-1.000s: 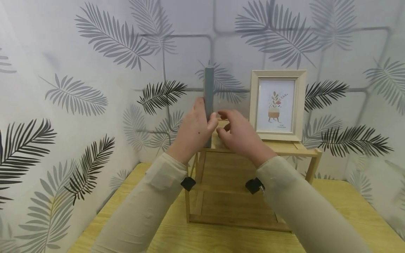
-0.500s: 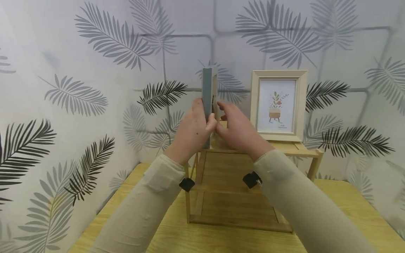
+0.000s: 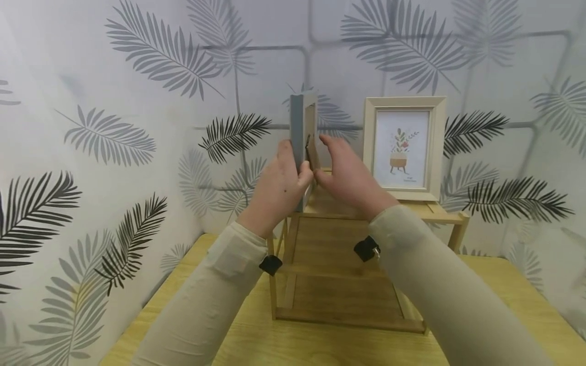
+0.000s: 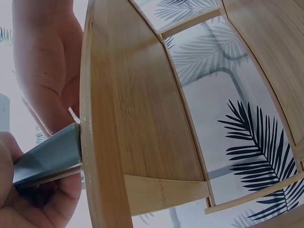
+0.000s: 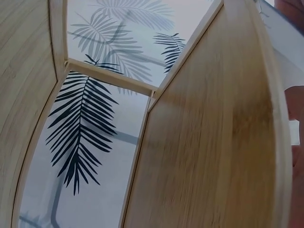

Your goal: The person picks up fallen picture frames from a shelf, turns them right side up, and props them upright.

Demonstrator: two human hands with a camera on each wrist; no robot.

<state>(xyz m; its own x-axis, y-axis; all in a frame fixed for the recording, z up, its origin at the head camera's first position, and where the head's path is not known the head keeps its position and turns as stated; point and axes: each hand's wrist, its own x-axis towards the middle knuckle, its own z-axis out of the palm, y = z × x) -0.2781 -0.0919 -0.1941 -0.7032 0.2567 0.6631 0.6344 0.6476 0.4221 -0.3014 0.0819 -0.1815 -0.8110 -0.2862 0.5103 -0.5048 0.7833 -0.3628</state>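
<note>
A blue-grey photo frame [image 3: 297, 119] stands upright, nearly edge-on, at the left end of the wooden shelf's top board. My left hand [image 3: 280, 188] grips it low down, thumb on the near right side and fingers along the left. On its back, a brown support leg [image 3: 312, 150] tilts out from the frame. My right hand [image 3: 345, 175] is beside that leg, index finger extended and thumb close to the leg's lower part; contact is unclear. In the left wrist view, the photo frame [image 4: 50, 154] meets the board's edge. The right wrist view mostly shows the shelf's underside.
The wooden shelf [image 3: 348, 317] stands on a yellow wood-grain table [image 3: 256, 340]. A cream picture frame [image 3: 405, 195] with a potted-plant print stands to the right on the top board. Leaf-patterned wall covering [image 3: 151, 91] lies behind.
The blue-grey photo frame has turned, bringing its back into sight. Its support leg now stands out from the back. My right hand's fingers have straightened somewhat; the left keeps its hold.
</note>
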